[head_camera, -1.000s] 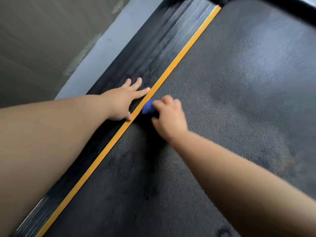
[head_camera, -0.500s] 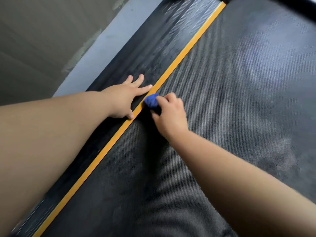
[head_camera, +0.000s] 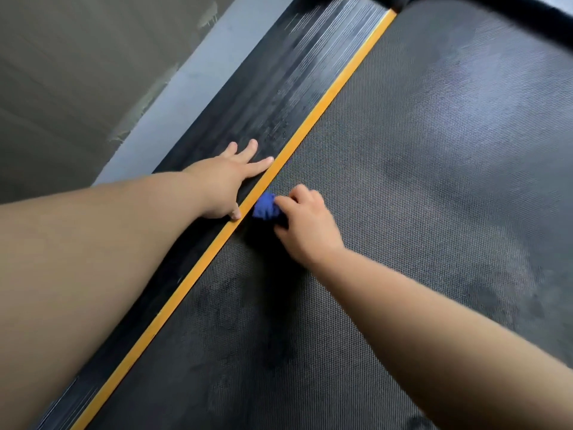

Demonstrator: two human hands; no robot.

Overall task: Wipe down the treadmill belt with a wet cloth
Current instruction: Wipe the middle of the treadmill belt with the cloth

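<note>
The dark textured treadmill belt (head_camera: 434,197) fills the right and lower part of the view. My right hand (head_camera: 305,228) grips a bunched blue cloth (head_camera: 264,207) and presses it on the belt right beside the orange stripe (head_camera: 325,107). My left hand (head_camera: 228,180) lies flat with straight fingers on the black ribbed side rail (head_camera: 279,88), its thumb at the stripe. Darker damp patches show on the belt below the cloth.
A pale grey strip of floor (head_camera: 186,88) runs along the rail's left side, with a dull grey-green wall (head_camera: 62,72) beyond it. A black frame edge (head_camera: 511,7) crosses the top right corner.
My right hand slid the cloth forward along the stripe, then back toward me a little. My left hand stayed planted on the rail.
</note>
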